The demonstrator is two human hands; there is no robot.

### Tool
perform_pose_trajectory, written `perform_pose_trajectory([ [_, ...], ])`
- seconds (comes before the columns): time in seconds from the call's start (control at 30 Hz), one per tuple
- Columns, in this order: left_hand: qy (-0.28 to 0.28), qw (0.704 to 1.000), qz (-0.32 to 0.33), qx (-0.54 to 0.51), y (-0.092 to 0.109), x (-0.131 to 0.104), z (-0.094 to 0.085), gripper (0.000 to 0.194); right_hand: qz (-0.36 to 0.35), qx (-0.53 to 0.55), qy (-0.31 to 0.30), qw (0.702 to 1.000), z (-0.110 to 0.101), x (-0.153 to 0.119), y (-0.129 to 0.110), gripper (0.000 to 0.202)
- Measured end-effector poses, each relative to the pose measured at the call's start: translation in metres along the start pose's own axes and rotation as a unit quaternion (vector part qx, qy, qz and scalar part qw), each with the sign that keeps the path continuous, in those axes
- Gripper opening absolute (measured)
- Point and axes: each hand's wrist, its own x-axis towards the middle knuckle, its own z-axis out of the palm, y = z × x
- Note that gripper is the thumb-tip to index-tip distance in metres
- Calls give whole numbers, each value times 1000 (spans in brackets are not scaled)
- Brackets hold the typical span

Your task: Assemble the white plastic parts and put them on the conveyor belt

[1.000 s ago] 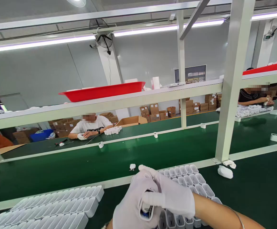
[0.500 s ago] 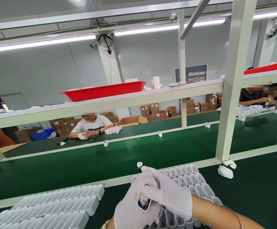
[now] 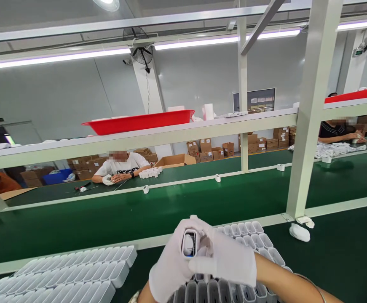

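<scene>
A small white plastic housing [image 3: 188, 245] is held up in front of me, its open end facing my view. Inside it show a white part, dark edges and a bit of blue. My left hand [image 3: 172, 261], in a white glove, is closed around the housing from the left. From the right, my right hand [image 3: 229, 256], gloved too, has its fingers curled at the housing's side and its thumb by the lower rim. Some fingertips are hidden behind the housing. Below and behind both hands stand rows of open white housings [image 3: 226, 290].
More rows of white housings [image 3: 91, 269] stand at the left. A green conveyor belt [image 3: 113, 223] runs across ahead, beyond a pale rail. An upright post [image 3: 309, 126] rises at the right, with a white wad [image 3: 299, 232] near its foot. Co-workers sit across the belt.
The held housing has risen and turned so its opening faces me. My right thumb and fingers have moved from the opening to its side. Items on the belt have shifted right.
</scene>
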Motion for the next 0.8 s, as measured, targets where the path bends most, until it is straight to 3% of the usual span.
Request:
perform_pose_trajectory([
  [0.03,4,1000,-19,1,-4,-1,-2,49,31,-47,5,998,-2,-2,-2,104],
  [0.1,1,999,-41,13,-7,-5,-5,66,39,-124,27,991,-3,-4,-7,110],
  [0.23,-4,998,-54,41,-2,-9,-9,86,-57,-148,89,983,-3,-5,-11,71],
  [0.37,-7,994,-43,97,3,-11,-6,89,-89,-202,121,968,1,-7,-7,63],
  [0.53,13,986,-10,169,1,-14,-10,88,-130,-177,94,971,2,-7,-2,35],
  [0.67,36,949,20,314,-10,-11,-52,59,-112,-162,157,968,-28,13,5,26],
  [0.7,17,938,-22,346,-17,-9,-66,52,-89,-188,179,962,-40,22,9,24],
  [0.77,-30,901,-173,397,-34,-6,-91,44,-35,-225,218,949,-63,39,15,18],
  [0.8,-42,889,-208,405,-44,-5,-101,38,-23,-236,229,944,-73,45,17,14],
])
